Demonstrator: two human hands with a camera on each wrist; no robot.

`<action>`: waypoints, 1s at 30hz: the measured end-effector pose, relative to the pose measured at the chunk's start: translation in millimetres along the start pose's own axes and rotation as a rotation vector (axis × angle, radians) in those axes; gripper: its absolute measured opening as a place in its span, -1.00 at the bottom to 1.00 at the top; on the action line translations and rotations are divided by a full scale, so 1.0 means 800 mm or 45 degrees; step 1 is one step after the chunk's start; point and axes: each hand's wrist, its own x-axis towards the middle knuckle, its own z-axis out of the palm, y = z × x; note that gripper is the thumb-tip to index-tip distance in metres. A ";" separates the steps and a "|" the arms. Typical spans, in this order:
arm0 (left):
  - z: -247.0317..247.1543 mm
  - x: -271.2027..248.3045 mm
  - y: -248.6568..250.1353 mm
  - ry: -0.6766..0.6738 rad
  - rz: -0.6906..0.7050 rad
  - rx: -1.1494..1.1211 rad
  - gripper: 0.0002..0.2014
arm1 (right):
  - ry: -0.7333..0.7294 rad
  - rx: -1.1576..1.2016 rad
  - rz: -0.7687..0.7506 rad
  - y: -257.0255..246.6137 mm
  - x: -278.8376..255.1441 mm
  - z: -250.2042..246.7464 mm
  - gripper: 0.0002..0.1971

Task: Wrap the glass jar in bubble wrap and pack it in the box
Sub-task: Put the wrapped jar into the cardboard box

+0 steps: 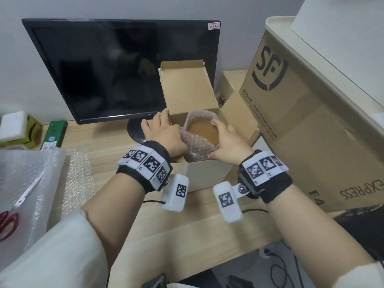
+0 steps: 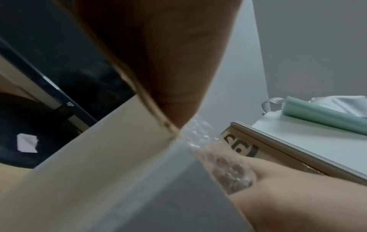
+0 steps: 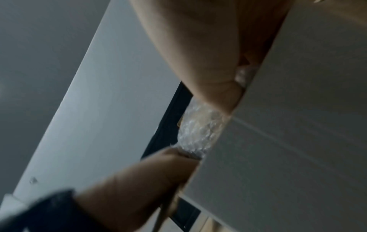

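Note:
The glass jar, its brown lid (image 1: 202, 132) showing, stands wrapped in bubble wrap (image 1: 197, 150) in the mouth of a small box (image 1: 207, 173), white outside and cardboard inside. The box's flap (image 1: 187, 90) stands upright behind it. My right hand (image 1: 225, 140) grips the wrapped jar from the right, fingers curled over its rim and thumb on the near side. My left hand (image 1: 164, 132) lies along the box's left wall with fairly straight fingers, its thumb side against the wrap. Both wrist views show bubble wrap (image 2: 228, 172) (image 3: 200, 128) bulging over the box edge (image 2: 119, 157) (image 3: 288, 141).
A dark monitor (image 1: 124, 69) stands behind the box. A large SF Express carton (image 1: 301, 132) crowds the right side. Bubble wrap sheets (image 1: 31, 183) and red-handled scissors (image 1: 12, 215) lie at the left, with a green box (image 1: 54, 134) beyond them.

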 end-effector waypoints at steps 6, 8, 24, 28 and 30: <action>-0.007 -0.001 0.008 -0.090 -0.067 0.097 -0.29 | -0.017 0.022 0.022 -0.009 -0.003 -0.001 0.12; -0.009 -0.005 0.007 -0.064 -0.042 0.053 -0.16 | 0.010 0.097 -0.038 -0.008 -0.011 -0.006 0.17; 0.000 0.029 0.032 0.070 0.420 -0.299 -0.24 | 0.721 0.589 0.099 0.060 -0.014 -0.024 -0.09; 0.000 0.033 0.027 0.041 0.469 -0.171 -0.42 | 0.169 1.245 0.269 0.070 0.012 0.009 -0.19; -0.002 0.032 0.027 0.062 0.468 -0.144 -0.47 | 0.010 1.244 0.343 0.066 0.020 0.026 -0.28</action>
